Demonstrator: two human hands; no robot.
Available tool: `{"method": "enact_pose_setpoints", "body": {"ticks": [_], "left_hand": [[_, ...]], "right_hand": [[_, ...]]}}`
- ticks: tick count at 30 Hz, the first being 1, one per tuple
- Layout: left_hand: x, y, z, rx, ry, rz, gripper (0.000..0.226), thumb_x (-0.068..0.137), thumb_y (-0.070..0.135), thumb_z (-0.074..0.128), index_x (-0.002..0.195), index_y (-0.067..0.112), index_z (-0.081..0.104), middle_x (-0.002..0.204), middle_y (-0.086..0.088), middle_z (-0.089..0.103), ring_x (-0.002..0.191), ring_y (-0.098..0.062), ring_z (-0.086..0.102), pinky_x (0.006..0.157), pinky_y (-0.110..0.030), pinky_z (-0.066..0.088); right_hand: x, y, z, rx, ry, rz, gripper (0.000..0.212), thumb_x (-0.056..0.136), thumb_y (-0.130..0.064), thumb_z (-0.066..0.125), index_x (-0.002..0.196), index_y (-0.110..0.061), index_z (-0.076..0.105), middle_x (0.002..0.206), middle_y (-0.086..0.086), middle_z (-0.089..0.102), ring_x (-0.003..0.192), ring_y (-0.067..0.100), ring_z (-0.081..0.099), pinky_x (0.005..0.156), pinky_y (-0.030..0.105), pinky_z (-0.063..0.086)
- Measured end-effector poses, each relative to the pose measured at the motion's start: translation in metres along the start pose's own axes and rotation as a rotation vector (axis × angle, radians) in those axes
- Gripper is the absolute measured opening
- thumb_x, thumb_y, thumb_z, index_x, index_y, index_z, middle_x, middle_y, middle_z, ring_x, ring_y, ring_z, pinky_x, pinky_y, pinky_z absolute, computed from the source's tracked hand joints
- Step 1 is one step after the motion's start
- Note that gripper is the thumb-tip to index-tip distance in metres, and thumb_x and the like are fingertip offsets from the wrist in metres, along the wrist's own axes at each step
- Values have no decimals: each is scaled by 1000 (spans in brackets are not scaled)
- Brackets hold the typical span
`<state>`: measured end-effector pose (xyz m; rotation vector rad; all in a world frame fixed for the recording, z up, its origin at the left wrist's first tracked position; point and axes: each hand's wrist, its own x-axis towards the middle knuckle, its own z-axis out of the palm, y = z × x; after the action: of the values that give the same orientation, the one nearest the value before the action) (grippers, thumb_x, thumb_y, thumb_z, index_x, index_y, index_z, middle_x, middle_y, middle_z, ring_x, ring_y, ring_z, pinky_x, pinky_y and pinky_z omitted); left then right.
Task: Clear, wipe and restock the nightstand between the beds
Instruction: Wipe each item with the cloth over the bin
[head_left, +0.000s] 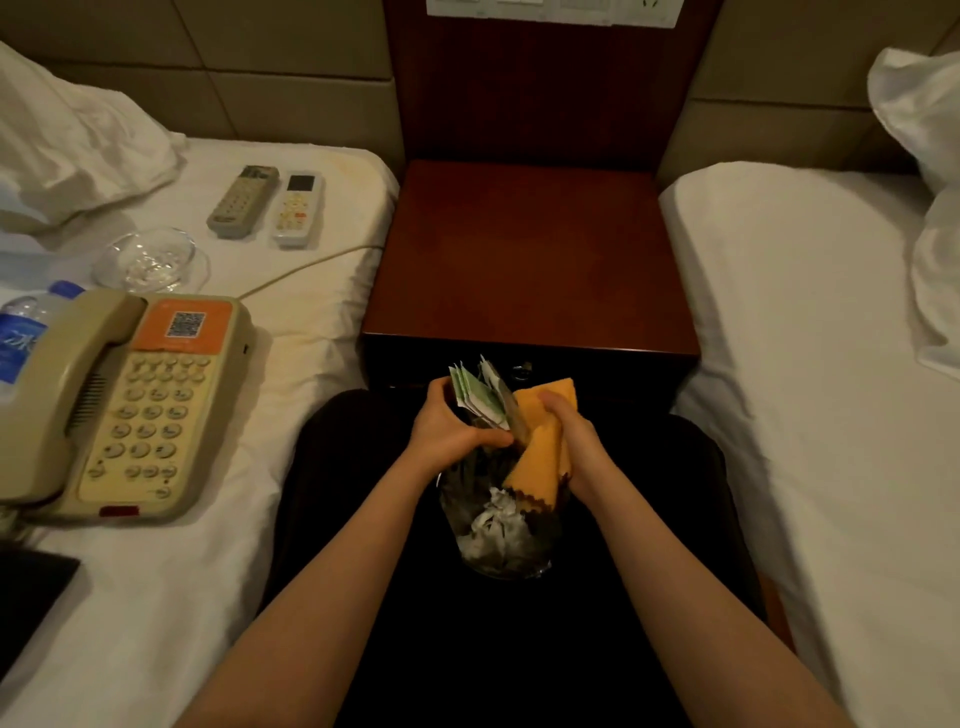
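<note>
The dark red wooden nightstand (530, 249) stands between the two beds with nothing on its top. In front of it, over my lap, my left hand (449, 423) grips a bundle of green and white paper packets (478, 392) above a clear bag of rubbish (498, 525) holding crumpled white tissue. My right hand (563, 436) is closed on an orange cloth (540, 447) that hangs down beside the bag. The two hands nearly touch.
On the left bed lie a beige telephone (130, 405) with its cord, two remote controls (267, 202), a glass ashtray (150, 262), a water bottle (23, 327), a pillow (72, 140) and a dark flat object (31, 597). The right bed (810, 389) carries a white pillow.
</note>
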<state>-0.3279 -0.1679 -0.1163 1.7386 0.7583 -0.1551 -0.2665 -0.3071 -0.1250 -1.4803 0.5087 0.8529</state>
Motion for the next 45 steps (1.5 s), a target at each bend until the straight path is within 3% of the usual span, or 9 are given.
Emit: {"method": "enact_pose_setpoints", "body": {"ticks": [6, 10, 14, 17, 22, 24, 28, 35, 45], "left_hand": [[-3, 21, -35, -69, -146, 68, 102, 61, 1, 84, 143, 20, 27, 136, -7, 49, 124, -25, 49, 104, -43, 43], [-1, 44, -81, -4, -142, 196, 102, 61, -7, 82, 143, 20, 28, 136, -5, 48, 123, -23, 50, 98, -35, 47], [1, 62, -129, 15, -93, 229, 97, 68, -9, 76, 147, 21, 27, 133, -4, 52, 112, -19, 55, 87, -30, 53], [3, 74, -159, 16, 47, 237, 81, 69, 5, 80, 137, 18, 38, 124, 1, 55, 100, -15, 56, 80, -25, 50], [14, 83, -202, 284, 407, 212, 62, 67, 30, 82, 121, 15, 55, 110, -1, 62, 98, -16, 57, 76, -24, 42], [21, 86, -222, 340, 427, 199, 58, 66, 32, 82, 117, 15, 60, 111, -4, 65, 94, -15, 58, 74, -24, 41], [38, 84, -259, 389, 525, 153, 57, 67, 27, 82, 116, 10, 59, 115, -8, 65, 102, -23, 60, 75, -26, 42], [81, 56, -277, 435, 699, 81, 53, 67, 30, 80, 110, 8, 57, 109, -11, 65, 101, -28, 59, 69, -30, 41], [106, 40, -287, 607, 447, -21, 84, 69, 29, 77, 139, 18, 33, 129, -16, 50, 120, -35, 49, 97, -43, 45]], "right_hand": [[-10, -25, 19, -95, -281, -92, 27, 87, -37, 60, 103, -16, 65, 86, 8, 67, 75, 23, 65, 70, 35, 53], [-12, -57, 56, -290, -336, -147, 56, 79, -55, 61, 120, -16, 58, 110, 10, 66, 97, 29, 64, 91, 41, 50], [-21, -89, 115, -346, -318, -152, 77, 70, -57, 68, 131, -13, 49, 118, 12, 61, 104, 32, 60, 92, 43, 50], [-26, -107, 161, -308, -287, -133, 84, 64, -55, 72, 132, -12, 46, 121, 11, 57, 103, 30, 59, 78, 39, 52], [-34, -119, 224, -257, -368, -211, 68, 71, -46, 75, 125, -12, 53, 110, 9, 62, 99, 26, 63, 85, 40, 54], [-33, -122, 243, -270, -410, -239, 50, 76, -44, 73, 114, -15, 59, 101, 8, 65, 97, 24, 63, 91, 40, 52], [-22, -130, 273, -377, -398, -258, 71, 78, -48, 70, 133, -7, 49, 125, 12, 60, 112, 29, 59, 92, 35, 49], [-9, -139, 312, -496, -366, -311, 54, 91, -28, 56, 136, -3, 38, 130, 15, 52, 117, 30, 51, 87, 34, 43], [8, -131, 325, -477, -304, -282, 55, 91, -26, 55, 138, -5, 36, 129, 14, 53, 114, 30, 52, 83, 32, 43]]}}
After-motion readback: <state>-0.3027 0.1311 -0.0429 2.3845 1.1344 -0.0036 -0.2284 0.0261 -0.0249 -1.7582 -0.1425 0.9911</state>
